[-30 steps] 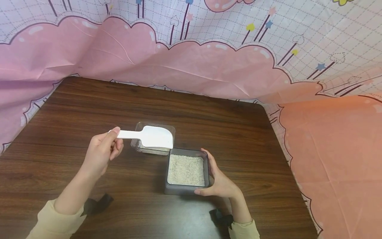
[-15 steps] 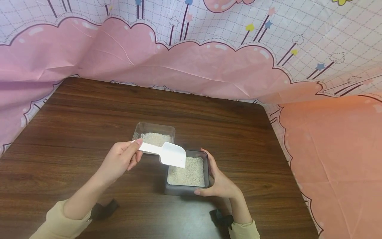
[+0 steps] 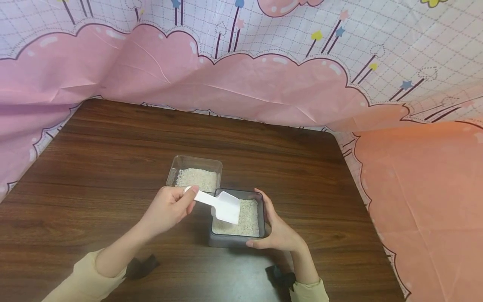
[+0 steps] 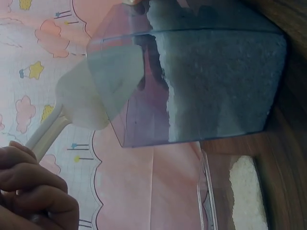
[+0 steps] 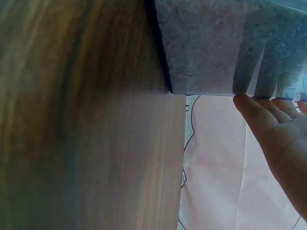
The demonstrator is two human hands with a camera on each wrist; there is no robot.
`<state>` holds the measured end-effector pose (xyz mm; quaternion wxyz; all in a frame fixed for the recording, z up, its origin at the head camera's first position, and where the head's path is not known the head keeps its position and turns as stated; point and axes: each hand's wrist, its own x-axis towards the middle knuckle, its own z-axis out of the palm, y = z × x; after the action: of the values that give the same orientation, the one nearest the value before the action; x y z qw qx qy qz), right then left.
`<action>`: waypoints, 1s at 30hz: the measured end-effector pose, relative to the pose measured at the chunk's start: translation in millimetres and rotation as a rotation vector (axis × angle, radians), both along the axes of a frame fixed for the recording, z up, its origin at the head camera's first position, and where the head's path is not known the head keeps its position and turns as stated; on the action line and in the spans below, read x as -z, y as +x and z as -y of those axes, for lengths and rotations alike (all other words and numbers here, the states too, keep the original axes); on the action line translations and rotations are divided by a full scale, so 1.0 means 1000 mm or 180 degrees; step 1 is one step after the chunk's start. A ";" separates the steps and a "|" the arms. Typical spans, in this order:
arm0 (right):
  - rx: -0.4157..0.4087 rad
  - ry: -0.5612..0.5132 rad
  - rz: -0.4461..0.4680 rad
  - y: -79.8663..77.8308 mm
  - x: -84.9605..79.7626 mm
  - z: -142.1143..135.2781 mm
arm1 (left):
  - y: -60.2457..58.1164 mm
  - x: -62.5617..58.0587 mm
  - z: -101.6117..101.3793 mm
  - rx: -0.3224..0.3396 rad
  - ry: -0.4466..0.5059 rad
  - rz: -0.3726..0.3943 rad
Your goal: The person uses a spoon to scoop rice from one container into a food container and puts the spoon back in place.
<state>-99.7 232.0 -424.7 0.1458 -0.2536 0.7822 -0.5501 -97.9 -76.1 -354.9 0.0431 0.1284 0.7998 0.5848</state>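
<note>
My left hand (image 3: 169,209) pinches the handle of a white plastic scoop (image 3: 227,208). The scoop's blade dips below the rim of a tall see-through grey container (image 3: 215,241), above the pale, rice-like grains (image 3: 249,218) inside. In the left wrist view the scoop (image 4: 103,88) slants down into the container, its edge apart from the grains. My right hand (image 3: 279,233) holds the container's right side, thumb at the near wall and fingers at the far one. The right wrist view shows these fingers (image 5: 259,117) against the wall.
A clear shallower box (image 3: 219,167) with whiter grains (image 3: 198,178) stands just behind and left of the grey container. Both stand on a dark wooden table (image 3: 113,167). A patterned pink and white cloth (image 3: 245,88) hangs beyond the table's far edge.
My left hand has brought the scoop from above the clear box rightward and toward me, over and into the grey container. The right hand and both containers have stayed put.
</note>
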 end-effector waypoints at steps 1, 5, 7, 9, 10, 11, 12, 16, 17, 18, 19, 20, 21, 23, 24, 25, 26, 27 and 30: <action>-0.0006 0.0002 -0.0010 0.000 0.000 0.000 | 0.000 0.000 -0.002 0.0005 -0.0035 -0.0065; -0.0022 0.0007 -0.0045 0.000 0.001 -0.001 | -0.001 0.003 -0.011 0.0037 -0.0141 -0.0428; -0.0017 0.0007 -0.0032 0.000 0.001 -0.001 | -0.001 0.005 -0.015 0.0034 -0.0165 -0.0524; -0.0010 0.0007 -0.0025 0.000 0.001 -0.001 | -0.001 0.006 -0.018 0.0029 -0.0173 -0.0534; -0.0004 0.0003 -0.0021 0.000 0.000 -0.001 | -0.002 0.007 -0.019 0.0027 -0.0178 -0.0510; 0.0002 0.0001 -0.0021 0.000 0.000 0.000 | -0.002 0.009 -0.020 0.0027 -0.0180 -0.0482; 0.0009 -0.0003 -0.0017 0.000 0.000 0.000 | -0.002 0.010 -0.020 0.0021 -0.0192 -0.0469; 0.0013 -0.0004 -0.0005 0.001 0.000 0.000 | -0.003 0.014 -0.021 0.0001 -0.0222 -0.0429; 0.0011 -0.0004 0.0001 0.001 0.000 0.000 | -0.003 0.015 -0.022 -0.0004 -0.0213 -0.0410; 0.0007 -0.0004 0.0005 0.000 0.000 0.000 | -0.003 0.017 -0.022 -0.0011 -0.0198 -0.0384; 0.0004 -0.0006 0.0007 0.000 0.000 0.000 | -0.003 0.018 -0.023 -0.0014 -0.0186 -0.0348; 0.0003 -0.0010 0.0012 0.000 0.001 0.000 | -0.003 0.021 -0.023 -0.0019 -0.0174 -0.0294; 0.0003 -0.0021 0.0023 0.000 0.001 -0.001 | -0.003 0.023 -0.024 -0.0017 -0.0156 -0.0241; 0.0002 -0.0029 0.0023 0.000 0.001 -0.001 | -0.003 0.027 -0.025 -0.0042 -0.0120 -0.0157; 0.0004 -0.0026 0.0029 0.000 0.002 -0.001 | -0.002 0.029 -0.026 -0.0058 -0.0101 -0.0123; 0.0005 -0.0026 0.0037 0.000 0.002 -0.001 | -0.002 0.031 -0.027 -0.0078 -0.0091 -0.0096; 0.0008 -0.0024 0.0045 0.000 0.002 -0.001 | -0.001 0.033 -0.027 -0.0088 -0.0073 -0.0070; 0.0008 -0.0022 0.0041 0.000 0.002 -0.001 | -0.001 0.035 -0.028 -0.0091 -0.0056 -0.0067; 0.0009 -0.0026 0.0053 0.000 0.001 -0.002 | 0.000 0.039 -0.030 -0.0089 -0.0021 -0.0027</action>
<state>-99.5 233.5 -426.2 0.1505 -0.2485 0.7791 -0.5556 -97.4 -46.0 -393.8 0.0320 0.1196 0.8036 0.5822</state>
